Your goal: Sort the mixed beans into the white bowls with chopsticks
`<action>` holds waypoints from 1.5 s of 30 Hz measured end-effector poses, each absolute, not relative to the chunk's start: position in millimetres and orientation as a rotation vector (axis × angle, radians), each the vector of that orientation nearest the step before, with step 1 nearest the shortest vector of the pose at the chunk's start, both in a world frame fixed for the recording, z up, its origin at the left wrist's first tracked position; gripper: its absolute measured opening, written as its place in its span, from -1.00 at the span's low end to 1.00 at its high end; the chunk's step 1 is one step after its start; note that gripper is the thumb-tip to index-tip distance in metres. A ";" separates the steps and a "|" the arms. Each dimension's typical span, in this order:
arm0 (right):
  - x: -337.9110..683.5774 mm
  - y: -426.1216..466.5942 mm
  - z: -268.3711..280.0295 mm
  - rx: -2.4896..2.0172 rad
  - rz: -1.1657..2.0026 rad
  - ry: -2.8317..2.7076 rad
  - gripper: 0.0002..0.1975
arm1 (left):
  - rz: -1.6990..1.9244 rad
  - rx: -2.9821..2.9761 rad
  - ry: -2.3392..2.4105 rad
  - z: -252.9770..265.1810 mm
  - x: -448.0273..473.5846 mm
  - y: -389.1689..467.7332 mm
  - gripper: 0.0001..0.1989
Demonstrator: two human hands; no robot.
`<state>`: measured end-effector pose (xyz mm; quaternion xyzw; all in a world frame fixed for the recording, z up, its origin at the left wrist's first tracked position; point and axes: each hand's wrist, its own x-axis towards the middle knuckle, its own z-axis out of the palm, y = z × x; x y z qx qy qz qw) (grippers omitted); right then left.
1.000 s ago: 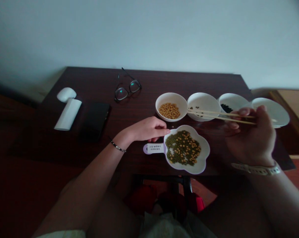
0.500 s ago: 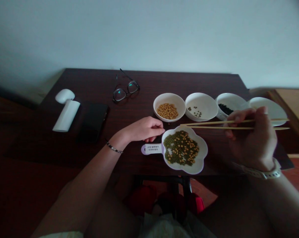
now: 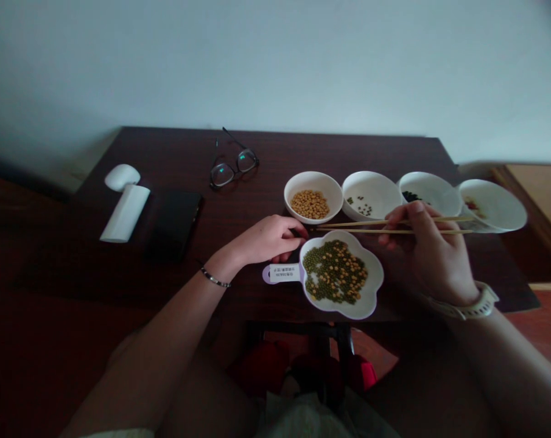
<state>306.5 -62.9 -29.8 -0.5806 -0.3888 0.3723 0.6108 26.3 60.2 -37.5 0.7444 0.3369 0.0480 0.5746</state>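
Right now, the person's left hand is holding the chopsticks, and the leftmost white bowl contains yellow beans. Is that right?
Not quite: the chopsticks are in the right hand, not the left, as the head view shows. The leftmost white bowl does contain yellow beans.

Dark table [image 3: 266, 149] with bowls [image 3: 385, 191], dish [image 3: 370, 298], eyeglasses [image 3: 235, 171], black slab [image 3: 173, 225], white gadget [image 3: 126, 213]

On the dark table [image 3: 175, 149] we note black-framed glasses [image 3: 235, 170], temples unfolded toward the pale wall [image 3: 275, 61], greenish glint on each lens. Left and nearer the front edge, we log a flat black object [image 3: 173, 225], and just beside it a white device [image 3: 125, 213] with a rounded head. Below the table we see red shapes [image 3: 261, 365], too dim to identify.
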 end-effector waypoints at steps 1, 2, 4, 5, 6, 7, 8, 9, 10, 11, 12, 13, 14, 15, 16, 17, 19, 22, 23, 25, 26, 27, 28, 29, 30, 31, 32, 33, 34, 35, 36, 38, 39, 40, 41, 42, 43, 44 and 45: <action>307.1 -61.6 -31.5 -1.339 0.865 -0.893 -0.56 | 0.129 1.772 0.808 -37.6 26.4 58.4 -0.80; 307.7 -60.4 -33.0 -1.337 0.874 -0.886 -0.56 | 0.155 1.814 0.831 -37.9 26.7 56.2 -0.81; 308.0 -58.8 -35.5 -1.337 0.914 -0.859 -0.57 | 0.225 1.925 0.882 -39.6 27.5 51.0 -0.81; 307.8 -58.4 -36.3 -1.337 0.944 -0.836 -0.58 | 0.264 1.978 0.909 -41.0 27.9 48.5 -0.81; 307.3 -58.2 -36.6 -1.336 0.968 -0.810 -0.58 | 0.300 2.023 0.934 -42.7 28.2 46.2 -0.80; 306.6 -58.1 -36.7 -1.335 0.987 -0.790 -0.58 | 0.332 2.056 0.957 -44.6 28.4 44.3 -0.79; 306.0 -58.2 -36.4 -1.334 0.995 -0.780 -0.58 | 0.359 2.078 0.977 -46.5 28.5 42.7 -0.78; 305.5 -58.2 -35.9 -1.332 0.994 -0.779 -0.58 | 0.379 2.094 0.991 -48.3 28.5 41.6 -0.77; 305.2 -58.2 -35.3 -1.329 0.988 -0.782 -0.59 | 0.395 2.107 0.998 -49.8 28.6 40.9 -0.76; 305.3 -58.2 -34.7 -1.328 0.984 -0.787 -0.59 | 0.403 2.120 1.001 -50.9 28.7 40.5 -0.76; 305.7 -58.0 -34.1 -1.329 0.981 -0.792 -0.59 | 0.407 2.133 1.004 -51.5 28.9 40.3 -0.76; 306.4 -57.8 -33.7 -1.329 0.981 -0.797 -0.60 | 0.406 2.147 1.005 -51.7 29.2 40.2 -0.76; 307.2 -57.4 -33.6 -1.331 0.981 -0.805 -0.60 | 0.403 2.162 1.006 -51.4 29.6 40.1 -0.76; 308.0 -56.9 -33.6 -1.333 0.984 -0.814 -0.61 | 0.400 2.178 1.007 -50.8 30.2 40.1 -0.75; 308.7 -56.4 -33.9 -1.334 0.988 -0.823 -0.61 | 0.398 2.194 1.008 -50.1 30.9 39.9 -0.74; 309.0 -55.8 -34.3 -1.335 0.995 -0.832 -0.61 | 0.397 2.209 1.005 -49.4 31.7 39.7 -0.73; 308.8 -54.7 -35.1 -1.322 0.987 -0.832 -0.60 | 0.395 2.239 1.001 -48.6 33.4 39.2 -0.72; 307.1 -54.0 -34.9 -1.301 0.977 -0.823 -0.58 | 0.400 2.277 1.015 -49.7 35.4 38.2 -0.72; 306.5 -54.0 -34.4 -1.302 0.981 -0.820 -0.57 | 0.403 2.290 1.023 -50.6 35.9 37.9 -0.72; 305.9 -54.2 -33.4 -1.314 1.014 -0.811 -0.57 | 0.400 2.326 1.034 -52.9 36.1 37.7 -0.73; 305.9 -54.2 -33.1 -1.314 1.022 -0.803 -0.56 | 0.396 2.348 1.039 -54.1 36.1 37.8 -0.74; 306.0 -54.1 -33.0 -1.311 1.028 -0.795 -0.57 | 0.392 2.371 1.042 -55.5 35.9 38.2 -0.74; 306.2 -53.9 -33.1 -1.307 1.031 -0.789 -0.57 | 0.389 2.393 1.041 -56.9 35.8 38.7 -0.73; 306.5 -53.7 -33.3 -1.304 1.032 -0.787 -0.57 | 0.387 2.414 1.037 -58.2 35.8 39.4 -0.72; 306.8 -53.4 -33.6 -1.302 1.031 -0.790 -0.58 | 0.388 2.435 1.029 -59.5 35.9 40.2 -0.71; 307.2 -53.1 -33.8 -1.301 1.029 -0.798 -0.58 | 0.391 2.456 1.018 -60.7 36.3 41.2 -0.70; 307.6 -52.9 -33.9 -1.302 1.026 -0.807 -0.58 | 0.395 2.478 1.004 -61.6 37.0 42.1 -0.69; 308.1 -52.7 -33.8 -1.302 1.015 -0.818 -0.58 | 0.398 2.500 0.988 -62.2 38.0 43.1 -0.69; 308.7 -52.7 -33.6 -1.300 0.999 -0.829 -0.58 | 0.399 2.521 0.973 -62.4 39.3 44.0 -0.69; 309.4 -52.9 -33.3 -1.298 0.981 -0.838 -0.58 | 0.399 2.540 0.959 -62.2 40.8 44.8 -0.70; 310.1 -53.2 -32.9 -1.296 0.964 -0.844 -0.57 | 0.395 2.556 0.950 -61.7 42.4 45.4 -0.71; 311.9 -54.4 -32.5 -1.292 0.936 -0.845 -0.57 | 0.381 2.578 0.943 -60.3 45.1 46.2 -0.73; 313.0 -55.2 -32.4 -1.289 0.925 -0.844 -0.57 | 0.373 2.584 0.944 -59.6 45.9 46.3 -0.73; 314.2 -56.1 -32.3 -1.288 0.914 -0.844 -0.57 | 0.368 2.590 0.949 -59.1 46.1 46.2 -0.73; 315.6 -57.0 -32.1 -1.289 0.898 -0.843 -0.58 | 0.362 2.599 0.953 -59.0 45.7 46.0 -0.73; 317.3 -57.8 -31.7 -1.292 0.877 -0.842 -0.59 | 0.358 2.610 0.958 -59.1 44.6 45.7 -0.73; 319.2 -58.6 -30.9 -1.297 0.850 -0.842 -0.59 | 0.353 2.625 0.962 -59.6 42.9 45.4 -0.72; 321.3 -59.3 -29.6 -1.297 0.810 -0.839 -0.59 | 0.349 2.641 0.966 -60.3 40.8 45.1 -0.71; 323.7 -60.0 -27.8 -1.287 0.760 -0.834 -0.58 | 0.349 2.656 0.968 -61.2 38.4 44.8 -0.70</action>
